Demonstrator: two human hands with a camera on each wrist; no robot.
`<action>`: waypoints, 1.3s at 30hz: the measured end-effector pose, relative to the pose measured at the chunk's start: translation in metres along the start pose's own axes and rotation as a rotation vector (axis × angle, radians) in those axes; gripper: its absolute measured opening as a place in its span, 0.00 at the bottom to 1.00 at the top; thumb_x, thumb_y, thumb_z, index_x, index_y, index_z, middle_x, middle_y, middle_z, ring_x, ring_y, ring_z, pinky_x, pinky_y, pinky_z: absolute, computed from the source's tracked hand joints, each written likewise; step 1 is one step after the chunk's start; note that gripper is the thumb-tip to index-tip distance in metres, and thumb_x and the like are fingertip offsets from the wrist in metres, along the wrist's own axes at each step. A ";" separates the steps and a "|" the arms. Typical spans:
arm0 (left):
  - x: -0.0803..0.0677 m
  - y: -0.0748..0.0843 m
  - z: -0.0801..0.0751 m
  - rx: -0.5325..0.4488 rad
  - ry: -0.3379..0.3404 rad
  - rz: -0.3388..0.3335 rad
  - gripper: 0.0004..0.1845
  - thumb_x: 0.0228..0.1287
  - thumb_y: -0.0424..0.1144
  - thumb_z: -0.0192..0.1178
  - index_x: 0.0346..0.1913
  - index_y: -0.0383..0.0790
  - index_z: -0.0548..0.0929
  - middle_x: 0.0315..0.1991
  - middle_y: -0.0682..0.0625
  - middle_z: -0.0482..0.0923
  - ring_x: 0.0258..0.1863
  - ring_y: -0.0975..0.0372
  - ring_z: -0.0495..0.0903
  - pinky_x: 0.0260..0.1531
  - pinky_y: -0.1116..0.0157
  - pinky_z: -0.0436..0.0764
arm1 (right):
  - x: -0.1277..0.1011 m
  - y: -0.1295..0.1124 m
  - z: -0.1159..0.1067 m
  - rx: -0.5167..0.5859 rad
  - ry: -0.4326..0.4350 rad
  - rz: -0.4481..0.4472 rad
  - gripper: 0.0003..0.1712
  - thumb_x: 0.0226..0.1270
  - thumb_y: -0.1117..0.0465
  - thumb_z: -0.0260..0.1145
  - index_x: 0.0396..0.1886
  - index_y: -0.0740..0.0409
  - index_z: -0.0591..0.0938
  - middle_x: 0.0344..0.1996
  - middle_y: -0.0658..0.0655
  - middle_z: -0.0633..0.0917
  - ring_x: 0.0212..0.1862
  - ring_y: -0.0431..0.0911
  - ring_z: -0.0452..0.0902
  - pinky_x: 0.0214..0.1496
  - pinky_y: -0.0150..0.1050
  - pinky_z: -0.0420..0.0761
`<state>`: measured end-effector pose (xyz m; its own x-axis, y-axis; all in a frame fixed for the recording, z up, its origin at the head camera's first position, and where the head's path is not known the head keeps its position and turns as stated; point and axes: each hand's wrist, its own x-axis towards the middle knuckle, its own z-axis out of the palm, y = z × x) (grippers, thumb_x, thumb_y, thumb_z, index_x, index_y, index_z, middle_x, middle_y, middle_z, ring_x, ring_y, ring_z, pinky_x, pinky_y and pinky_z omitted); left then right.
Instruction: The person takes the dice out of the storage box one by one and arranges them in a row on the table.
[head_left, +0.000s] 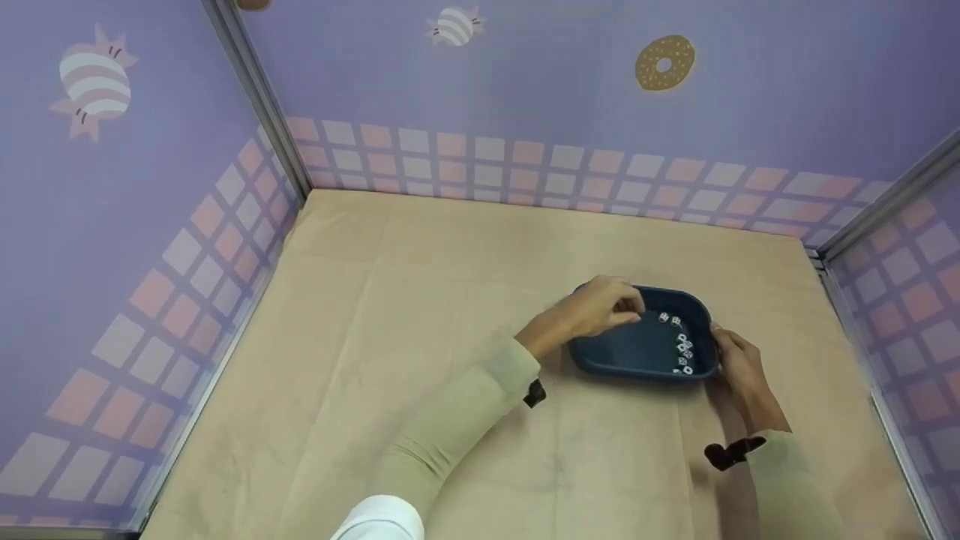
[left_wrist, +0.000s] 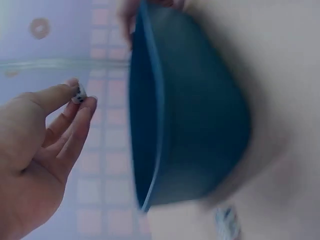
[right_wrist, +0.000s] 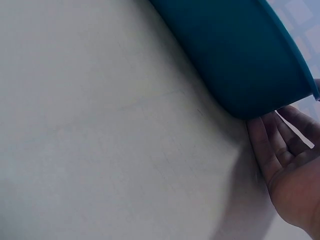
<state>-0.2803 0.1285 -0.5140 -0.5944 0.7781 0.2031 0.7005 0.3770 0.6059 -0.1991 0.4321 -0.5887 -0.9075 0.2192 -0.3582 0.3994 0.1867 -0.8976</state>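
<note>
Evidently left hand (head_left: 600, 307) pinched a die (left_wrist: 79, 94) over the tray (head_left: 637, 373), four o'clock of centre; right hand (head_left: 741, 364) gripped its three-o'clock end. Die seemed light, slick; best held by opposite faces.

Head cam evenly lit w/ soft shadows; L wrist pic hazy, tub (left_wrist: 200, 110) blurred.
</note>
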 end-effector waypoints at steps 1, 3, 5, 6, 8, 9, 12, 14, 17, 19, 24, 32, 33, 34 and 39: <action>-0.006 -0.003 -0.006 -0.004 0.014 0.000 0.10 0.78 0.40 0.65 0.52 0.39 0.90 0.48 0.50 0.84 0.46 0.66 0.84 0.48 0.79 0.78 | 0.000 0.000 0.000 0.000 0.002 -0.005 0.50 0.81 0.30 0.51 0.83 0.65 0.61 0.84 0.63 0.55 0.85 0.58 0.45 0.84 0.54 0.49; -0.019 -0.013 -0.016 -0.006 0.037 -0.020 0.10 0.78 0.38 0.64 0.52 0.38 0.90 0.48 0.48 0.84 0.47 0.65 0.84 0.48 0.79 0.78 | 0.000 0.000 -0.001 0.000 0.003 -0.009 0.50 0.81 0.31 0.51 0.83 0.66 0.61 0.84 0.64 0.56 0.85 0.58 0.45 0.84 0.54 0.48; -0.033 -0.024 -0.024 0.000 0.051 -0.058 0.10 0.78 0.38 0.64 0.53 0.37 0.90 0.48 0.48 0.83 0.47 0.63 0.85 0.48 0.77 0.79 | 0.001 0.001 -0.001 -0.004 0.002 -0.009 0.50 0.82 0.31 0.50 0.83 0.66 0.60 0.84 0.64 0.55 0.85 0.58 0.45 0.85 0.54 0.47; -0.040 -0.030 -0.027 0.010 0.056 -0.080 0.10 0.78 0.38 0.64 0.52 0.36 0.90 0.48 0.48 0.83 0.47 0.61 0.85 0.48 0.76 0.79 | 0.001 0.002 -0.001 -0.004 0.001 -0.005 0.50 0.82 0.31 0.50 0.84 0.65 0.59 0.84 0.64 0.55 0.85 0.58 0.44 0.85 0.54 0.46; -0.055 -0.042 -0.032 0.049 0.066 -0.129 0.10 0.78 0.38 0.64 0.52 0.37 0.90 0.47 0.48 0.83 0.47 0.61 0.84 0.47 0.74 0.80 | 0.001 0.002 0.000 -0.002 -0.002 0.004 0.50 0.82 0.31 0.50 0.85 0.64 0.57 0.85 0.64 0.53 0.85 0.58 0.43 0.85 0.54 0.46; -0.062 -0.047 -0.033 0.074 0.070 -0.152 0.09 0.78 0.39 0.65 0.51 0.38 0.90 0.46 0.48 0.84 0.46 0.60 0.84 0.47 0.72 0.81 | 0.001 0.002 -0.001 0.000 -0.002 0.009 0.50 0.82 0.31 0.49 0.85 0.64 0.57 0.85 0.63 0.53 0.85 0.58 0.43 0.85 0.54 0.45; -0.082 -0.062 -0.032 0.151 0.072 -0.224 0.08 0.76 0.39 0.67 0.50 0.39 0.89 0.45 0.49 0.83 0.45 0.61 0.83 0.47 0.69 0.81 | 0.002 0.002 -0.002 0.013 0.000 0.022 0.50 0.82 0.31 0.50 0.85 0.63 0.57 0.85 0.63 0.53 0.85 0.58 0.43 0.85 0.54 0.45; -0.094 -0.069 -0.030 0.178 0.073 -0.267 0.08 0.76 0.40 0.67 0.50 0.40 0.89 0.45 0.50 0.83 0.45 0.62 0.82 0.47 0.68 0.82 | 0.002 0.001 -0.002 0.015 0.004 0.021 0.50 0.82 0.31 0.50 0.85 0.64 0.58 0.85 0.63 0.54 0.85 0.58 0.44 0.85 0.53 0.46; -0.108 -0.076 -0.024 0.188 0.075 -0.307 0.09 0.74 0.38 0.69 0.51 0.40 0.89 0.45 0.50 0.83 0.45 0.61 0.83 0.48 0.66 0.82 | 0.002 0.001 -0.002 0.009 0.003 0.018 0.51 0.80 0.29 0.50 0.84 0.64 0.59 0.84 0.64 0.57 0.84 0.57 0.49 0.84 0.52 0.51; -0.114 -0.079 -0.020 0.192 0.080 -0.315 0.09 0.73 0.38 0.70 0.50 0.39 0.89 0.45 0.50 0.83 0.45 0.61 0.83 0.47 0.67 0.83 | 0.002 0.001 -0.001 0.005 0.003 0.017 0.51 0.80 0.29 0.50 0.84 0.63 0.60 0.83 0.64 0.59 0.82 0.54 0.55 0.82 0.49 0.58; -0.122 -0.085 -0.010 0.208 0.103 -0.311 0.07 0.72 0.38 0.71 0.48 0.41 0.89 0.43 0.51 0.83 0.42 0.62 0.83 0.45 0.66 0.83 | 0.002 0.001 -0.001 0.022 -0.003 0.024 0.47 0.83 0.33 0.49 0.84 0.63 0.60 0.82 0.64 0.60 0.79 0.51 0.59 0.79 0.45 0.65; -0.123 -0.095 -0.003 0.199 0.082 -0.316 0.06 0.71 0.39 0.72 0.46 0.43 0.88 0.41 0.52 0.83 0.40 0.63 0.81 0.43 0.65 0.82 | 0.001 0.000 0.001 0.019 -0.001 0.015 0.46 0.85 0.35 0.49 0.84 0.64 0.59 0.84 0.63 0.55 0.84 0.57 0.47 0.84 0.53 0.52; -0.123 -0.095 -0.003 0.201 0.079 -0.315 0.07 0.71 0.40 0.72 0.46 0.43 0.88 0.41 0.52 0.83 0.40 0.63 0.81 0.43 0.65 0.82 | 0.002 0.000 0.001 0.016 -0.002 0.012 0.46 0.84 0.35 0.49 0.84 0.64 0.59 0.84 0.63 0.55 0.85 0.58 0.47 0.84 0.53 0.51; -0.123 -0.096 -0.002 0.204 0.077 -0.313 0.07 0.71 0.40 0.72 0.46 0.43 0.88 0.41 0.52 0.82 0.40 0.63 0.81 0.44 0.64 0.82 | 0.002 0.000 0.001 0.007 -0.002 0.011 0.47 0.84 0.34 0.49 0.84 0.64 0.58 0.85 0.63 0.54 0.85 0.58 0.47 0.84 0.54 0.51; -0.121 -0.099 -0.001 0.218 0.077 -0.288 0.06 0.72 0.39 0.71 0.47 0.43 0.88 0.43 0.52 0.82 0.42 0.62 0.80 0.45 0.63 0.81 | 0.005 0.001 -0.001 0.005 -0.003 0.019 0.49 0.83 0.32 0.49 0.85 0.63 0.57 0.85 0.63 0.53 0.85 0.58 0.45 0.84 0.54 0.49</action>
<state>-0.2783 -0.0035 -0.5984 -0.8016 0.5876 0.1102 0.5628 0.6796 0.4705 -0.2031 0.4339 -0.5913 -0.9003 0.2195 -0.3760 0.4158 0.1776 -0.8920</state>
